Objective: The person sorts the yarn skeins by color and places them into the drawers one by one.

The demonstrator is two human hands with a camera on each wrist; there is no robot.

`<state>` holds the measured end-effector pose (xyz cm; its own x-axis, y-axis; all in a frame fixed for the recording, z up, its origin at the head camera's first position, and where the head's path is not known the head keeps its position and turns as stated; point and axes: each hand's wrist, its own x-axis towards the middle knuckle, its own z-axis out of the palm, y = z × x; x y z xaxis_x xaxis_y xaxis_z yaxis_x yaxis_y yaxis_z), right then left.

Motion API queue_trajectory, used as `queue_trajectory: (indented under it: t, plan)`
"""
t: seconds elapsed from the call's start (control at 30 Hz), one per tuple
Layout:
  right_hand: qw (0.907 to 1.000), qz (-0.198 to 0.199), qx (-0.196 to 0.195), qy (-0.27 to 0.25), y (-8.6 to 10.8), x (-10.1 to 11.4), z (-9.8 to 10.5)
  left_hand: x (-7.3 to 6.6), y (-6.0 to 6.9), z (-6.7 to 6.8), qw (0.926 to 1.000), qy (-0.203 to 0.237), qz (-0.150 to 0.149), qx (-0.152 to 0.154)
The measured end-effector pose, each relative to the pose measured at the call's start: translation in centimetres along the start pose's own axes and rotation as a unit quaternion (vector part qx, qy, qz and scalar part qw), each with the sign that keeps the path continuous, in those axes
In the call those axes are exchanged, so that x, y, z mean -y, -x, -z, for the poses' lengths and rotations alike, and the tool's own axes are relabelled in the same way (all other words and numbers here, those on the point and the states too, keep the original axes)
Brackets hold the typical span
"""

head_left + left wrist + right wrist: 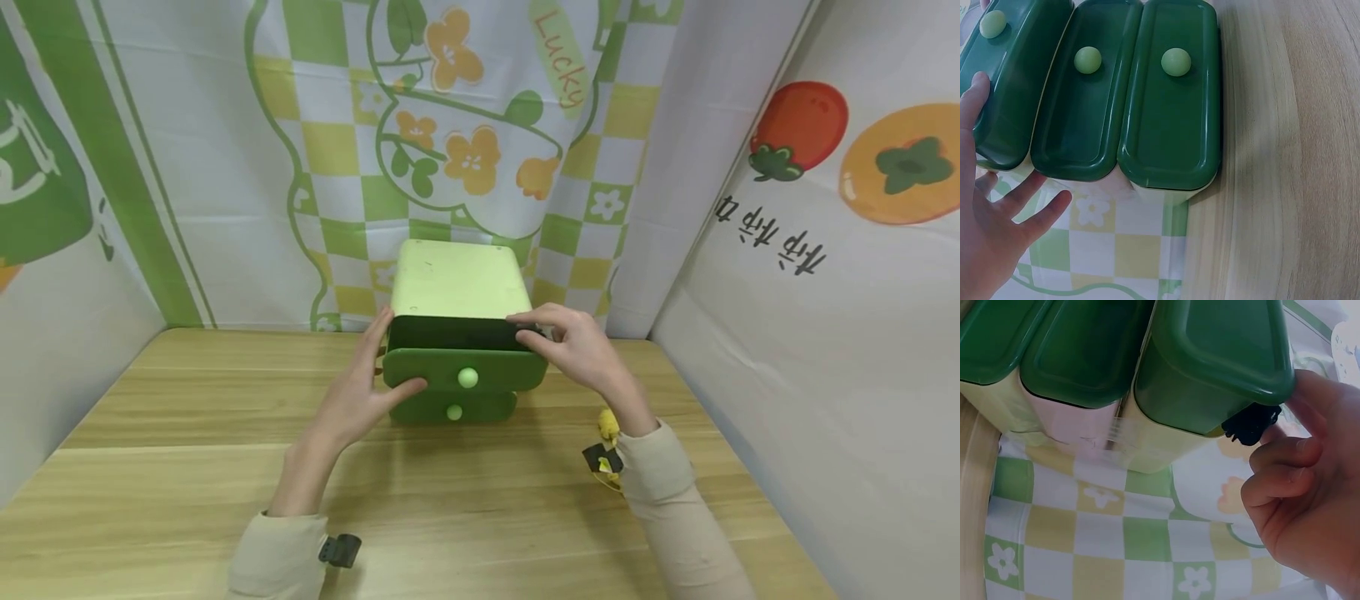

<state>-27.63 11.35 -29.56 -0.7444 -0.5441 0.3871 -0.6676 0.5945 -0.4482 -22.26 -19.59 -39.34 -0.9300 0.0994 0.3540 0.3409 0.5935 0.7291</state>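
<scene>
A small cabinet (461,279) with a pale green top has dark green drawers with round knobs; its top drawer (427,367) stands pulled out. Against that drawer's left side is my left hand (348,408), thumb on the front and other fingers spread and fairly straight, as the left wrist view also shows (991,231). At the right end of the drawer opening, my right hand (577,346) pinches a small black toothed object (1250,425), partly hidden behind the drawer corner in the right wrist view. The drawer's inside looks dark; its contents cannot be made out.
On the wooden table (450,508), a yellow item (608,425) and a small black piece (600,457) with a yellow cord lie beside my right sleeve. Patterned cloth (330,167) hangs behind the cabinet, and printed walls stand at both sides.
</scene>
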Motion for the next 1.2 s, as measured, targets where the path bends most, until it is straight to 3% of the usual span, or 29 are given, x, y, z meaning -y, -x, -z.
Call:
queue_trajectory:
  t: [0.37, 0.6, 0.83, 1.2]
  plan:
    - [0.9970, -0.055, -0.052, 0.015, 0.34, -0.18, 0.10, -0.05, 0.04, -0.06, 1.0000, 0.002, -0.007, -0.002]
    - [0.9961, -0.075, -0.045, -0.010, 0.64, -0.24, 0.20, -0.19, 0.00, 0.03, 0.9999, 0.008, -0.007, -0.003]
    - [0.9972, -0.070, -0.021, -0.010, 0.46, -0.02, -0.13, -0.07, 0.12, -0.02, 0.9999, 0.008, -0.005, -0.005]
    - [0.9978, -0.049, -0.045, -0.008, 0.82, 0.22, -0.21, -0.15, 0.10, 0.04, 1.0000, 0.006, -0.004, -0.005]
